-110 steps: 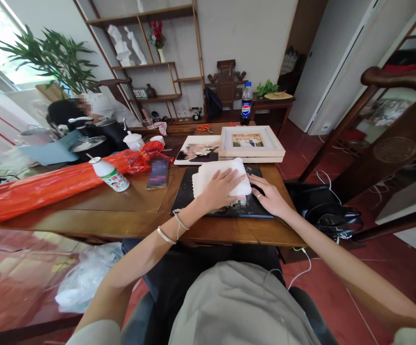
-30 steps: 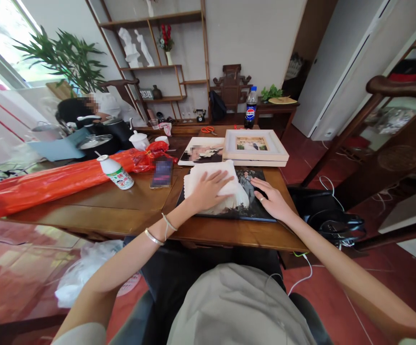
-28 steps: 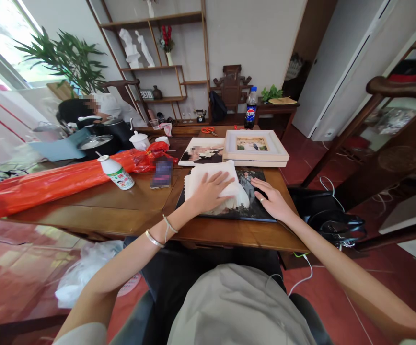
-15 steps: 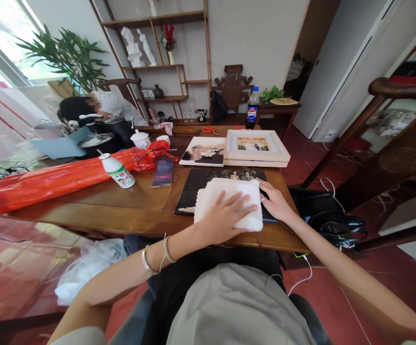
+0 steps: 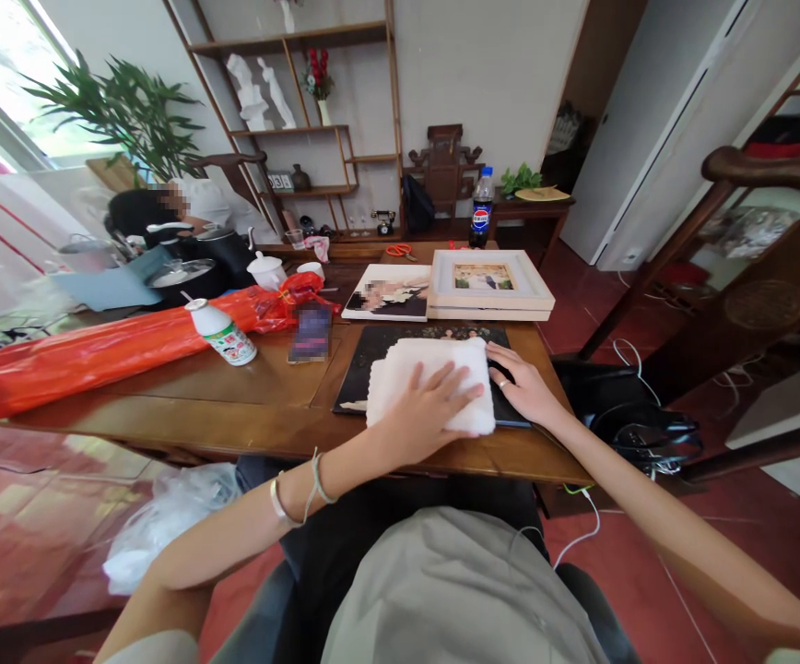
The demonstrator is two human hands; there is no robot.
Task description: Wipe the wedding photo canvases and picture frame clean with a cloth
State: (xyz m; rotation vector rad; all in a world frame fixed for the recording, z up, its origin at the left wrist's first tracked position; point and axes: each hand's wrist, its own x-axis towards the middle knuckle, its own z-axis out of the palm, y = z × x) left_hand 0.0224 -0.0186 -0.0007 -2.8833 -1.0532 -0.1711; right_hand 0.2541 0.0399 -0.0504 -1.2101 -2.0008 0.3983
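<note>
My left hand (image 5: 431, 412) lies flat on a folded white towel (image 5: 410, 361), its fingers spread over the cloth. Beneath the towel is a dark photo panel (image 5: 365, 364) with small figures near its far edge; the towel covers much of it. At the panel's right side rests my right hand (image 5: 523, 385), a ring on one finger, its fingers stretched out and touching the panel beside the towel. Just beyond stand a white framed photo (image 5: 542, 286) and a flat photo print (image 5: 379, 277) on the wooden table (image 5: 289, 406).
Left of the panel lie a phone (image 5: 311, 334), a white bottle with a straw (image 5: 217, 327) and a long red plastic-wrapped bundle (image 5: 123, 346). Farther back are orange scissors (image 5: 400, 250) and a cola bottle (image 5: 481, 210). A person sits at the far left; a black bag (image 5: 600, 406) is at the right.
My left hand and the towel have shifted slightly left and away from me over the panel. My right hand has stayed at the panel's right side.
</note>
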